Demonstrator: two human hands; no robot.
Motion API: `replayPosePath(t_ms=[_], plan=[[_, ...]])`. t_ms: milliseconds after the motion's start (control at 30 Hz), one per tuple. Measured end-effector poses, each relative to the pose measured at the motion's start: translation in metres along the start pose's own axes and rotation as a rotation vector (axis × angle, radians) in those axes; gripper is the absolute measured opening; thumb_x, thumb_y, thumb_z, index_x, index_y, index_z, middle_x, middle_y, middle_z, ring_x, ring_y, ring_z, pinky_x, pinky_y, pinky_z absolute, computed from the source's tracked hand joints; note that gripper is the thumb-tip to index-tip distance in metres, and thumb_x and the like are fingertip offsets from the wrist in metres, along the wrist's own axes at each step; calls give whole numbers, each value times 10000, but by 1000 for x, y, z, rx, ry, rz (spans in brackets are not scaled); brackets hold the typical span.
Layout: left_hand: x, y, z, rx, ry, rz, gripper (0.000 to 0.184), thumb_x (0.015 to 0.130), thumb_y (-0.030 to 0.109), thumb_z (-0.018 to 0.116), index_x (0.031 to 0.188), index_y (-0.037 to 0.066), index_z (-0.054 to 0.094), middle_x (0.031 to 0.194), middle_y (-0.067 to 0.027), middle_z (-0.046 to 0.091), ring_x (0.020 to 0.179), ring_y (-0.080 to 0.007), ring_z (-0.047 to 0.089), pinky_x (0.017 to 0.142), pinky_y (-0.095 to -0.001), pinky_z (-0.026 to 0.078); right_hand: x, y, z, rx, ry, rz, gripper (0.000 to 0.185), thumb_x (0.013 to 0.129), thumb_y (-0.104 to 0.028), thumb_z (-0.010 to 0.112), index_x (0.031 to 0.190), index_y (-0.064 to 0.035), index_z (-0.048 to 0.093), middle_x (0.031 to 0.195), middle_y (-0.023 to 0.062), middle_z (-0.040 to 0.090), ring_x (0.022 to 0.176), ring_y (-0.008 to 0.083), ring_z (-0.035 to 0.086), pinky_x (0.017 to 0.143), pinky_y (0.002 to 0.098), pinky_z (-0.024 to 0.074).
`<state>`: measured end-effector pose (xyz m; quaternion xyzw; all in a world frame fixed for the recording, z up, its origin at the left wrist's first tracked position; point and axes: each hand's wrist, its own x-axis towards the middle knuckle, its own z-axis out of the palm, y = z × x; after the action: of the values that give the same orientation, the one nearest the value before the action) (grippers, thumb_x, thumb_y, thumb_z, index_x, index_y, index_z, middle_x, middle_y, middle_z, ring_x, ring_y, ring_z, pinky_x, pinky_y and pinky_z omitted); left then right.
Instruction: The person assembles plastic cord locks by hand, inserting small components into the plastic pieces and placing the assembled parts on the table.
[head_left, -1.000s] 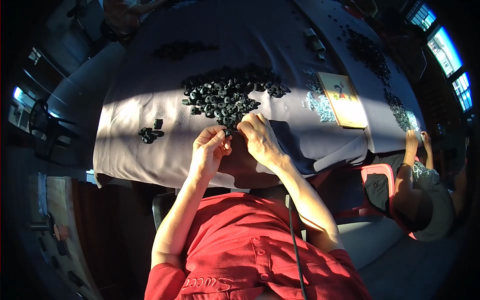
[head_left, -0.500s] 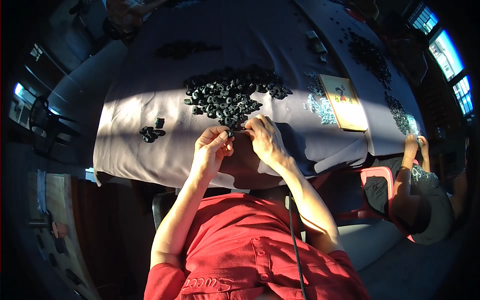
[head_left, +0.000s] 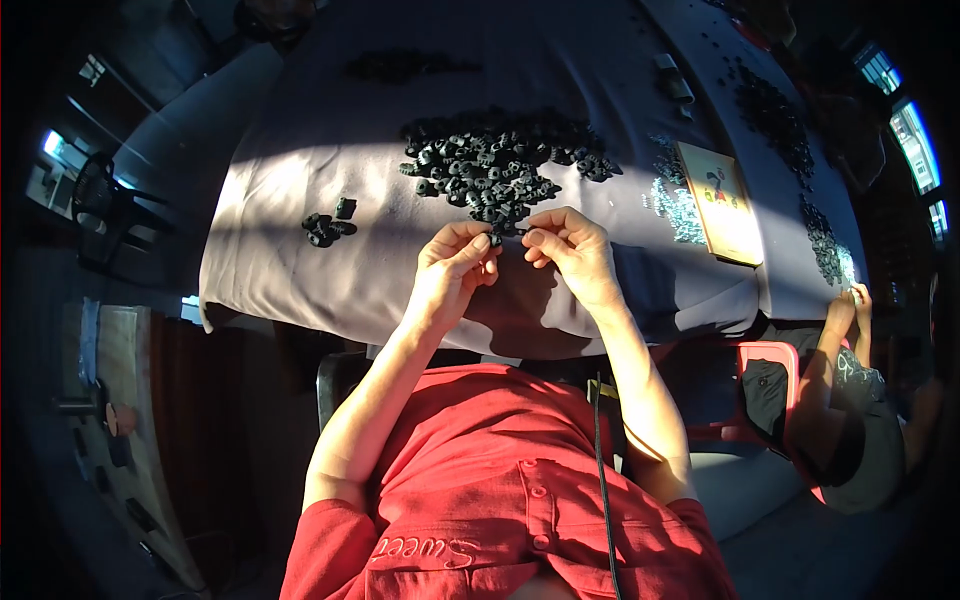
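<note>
My left hand pinches a small black part between thumb and fingertips, at the near tip of a large pile of black parts. Just right of it, my right hand has its thumb and fingertips pressed together; whatever they hold is too small to make out. The two hands are apart. A small group of black parts lies to the left on the grey cloth.
A yellow booklet lies right of the pile, beside small clear pieces. More dark parts lie farther right. At the right edge, a co-worker's hands are at the table, near a red-framed chair.
My right hand has turned, its fingertips now facing the part in my left hand. The camera view has shifted, so the table contents appear farther right.
</note>
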<state>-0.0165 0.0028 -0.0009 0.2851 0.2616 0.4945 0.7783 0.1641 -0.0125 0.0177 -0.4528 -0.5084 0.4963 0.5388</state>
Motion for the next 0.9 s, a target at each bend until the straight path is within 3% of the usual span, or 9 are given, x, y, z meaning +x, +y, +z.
replayPosePath(t_ms=[300,600,900], plan=[[1,0,0,-4,-2,0,129,874,58,557,996,16,564,824,-107,615,623,-122,563,556,-246,458,2,3,-3,117,-89,42,220,853,-23,577,1069,12,551,875,94,631,749,138,629,652,233,525],[0,-1,2,5,13,9,127,873,53,558,993,11,570,813,-100,613,614,-120,564,550,-243,465,1,1,0,80,-90,54,140,861,-42,570,989,11,591,831,68,633,733,112,613,648,228,513],[0,0,1,37,-8,5,149,880,62,549,1021,18,567,831,-95,615,643,-119,557,571,-247,451,-3,8,8,-353,0,-117,102,861,-61,554,955,-25,575,757,-8,566,624,50,495,579,203,432]])
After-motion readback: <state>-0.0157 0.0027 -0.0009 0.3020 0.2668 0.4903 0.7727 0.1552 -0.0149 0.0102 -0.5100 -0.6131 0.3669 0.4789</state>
